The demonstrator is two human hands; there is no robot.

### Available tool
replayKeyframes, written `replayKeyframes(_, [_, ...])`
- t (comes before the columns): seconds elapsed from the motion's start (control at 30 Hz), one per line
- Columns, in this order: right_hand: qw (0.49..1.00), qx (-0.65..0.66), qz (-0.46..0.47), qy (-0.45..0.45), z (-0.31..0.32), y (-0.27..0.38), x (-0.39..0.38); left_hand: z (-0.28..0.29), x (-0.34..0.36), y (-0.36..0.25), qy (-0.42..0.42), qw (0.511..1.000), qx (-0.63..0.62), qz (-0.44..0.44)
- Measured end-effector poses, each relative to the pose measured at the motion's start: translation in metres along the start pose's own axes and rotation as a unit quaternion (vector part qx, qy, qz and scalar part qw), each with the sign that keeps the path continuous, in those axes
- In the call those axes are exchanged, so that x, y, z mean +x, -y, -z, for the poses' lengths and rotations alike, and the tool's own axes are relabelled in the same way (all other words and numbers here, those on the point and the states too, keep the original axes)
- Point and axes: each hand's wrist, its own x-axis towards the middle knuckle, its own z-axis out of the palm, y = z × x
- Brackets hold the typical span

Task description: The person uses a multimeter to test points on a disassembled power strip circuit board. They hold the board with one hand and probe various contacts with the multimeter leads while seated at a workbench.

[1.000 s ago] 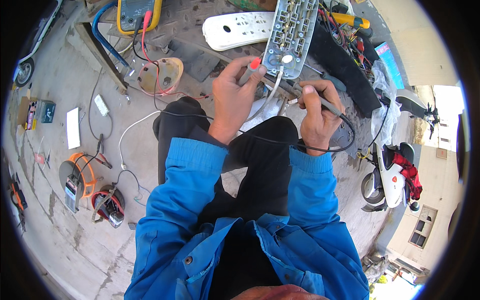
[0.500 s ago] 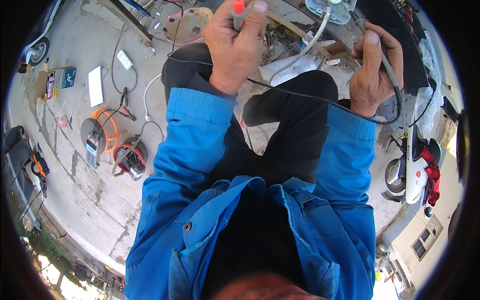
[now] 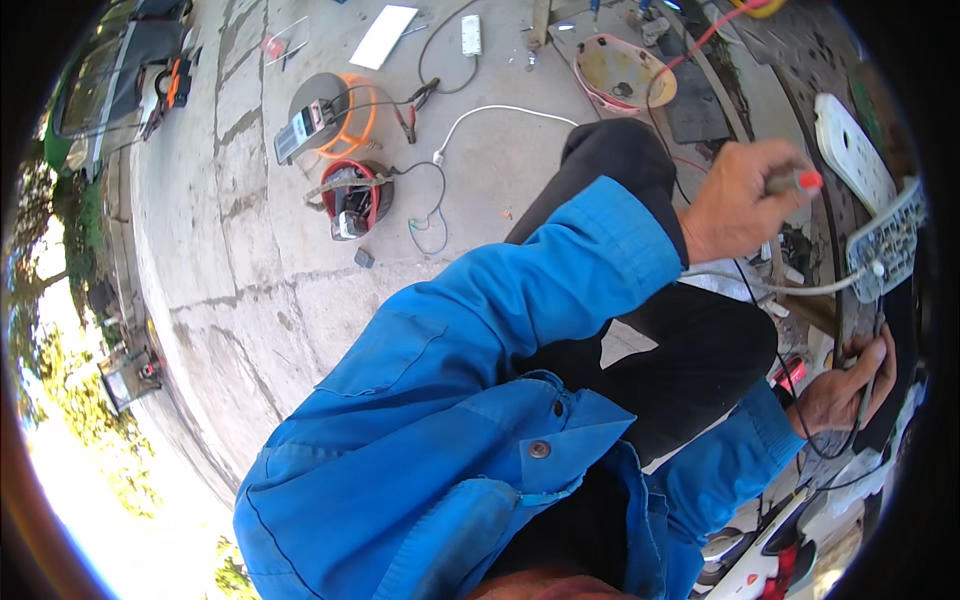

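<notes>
My left hand (image 3: 728,210) is closed round a grey tool with a red end (image 3: 797,182), held above my knee. My right hand (image 3: 838,398) is lower at the right and pinches a slim grey pen-like tool (image 3: 866,392) with a black cable (image 3: 812,446) looping from its lower end. The tool's upper end reaches toward a white ribbed plastic housing (image 3: 886,240). A thick whitish cable (image 3: 815,290) joins that housing. Beyond it leans a white slotted plastic panel (image 3: 853,150). Whether the grey tool touches the housing I cannot tell.
On the concrete floor are an orange-rimmed round stand with a meter (image 3: 297,133), a red container (image 3: 352,215), a white power strip (image 3: 472,35), a white panel (image 3: 383,36) and a shallow pinkish basin (image 3: 622,75). Cables run between them. A scooter (image 3: 745,580) stands at the lower right.
The view has turned, so the floor items and both hands sit farther right. My right hand has come down beside the white housing. Both hands keep their tools.
</notes>
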Motion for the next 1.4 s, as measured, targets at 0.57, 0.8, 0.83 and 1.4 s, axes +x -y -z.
replayKeyframes(0.57, [0.997,-0.068,0.026,0.006,0.001,0.003,0.001,-0.047,-0.003,0.009,0.011,0.999,-0.032,-0.030])
replayKeyframes(0.8, [0.998,-0.069,0.003,0.010,-0.006,0.013,-0.001,-0.049,-0.004,0.006,0.005,1.000,-0.023,-0.020])
replayKeyframes(0.83, [0.998,-0.068,-0.006,0.012,-0.007,0.014,-0.002,-0.049,-0.005,0.006,0.013,1.000,-0.017,-0.012])
replayKeyframes(1.4, [0.996,-0.019,0.081,0.035,0.001,0.020,0.009,-0.083,-0.012,0.005,0.039,0.996,-0.047,0.067])
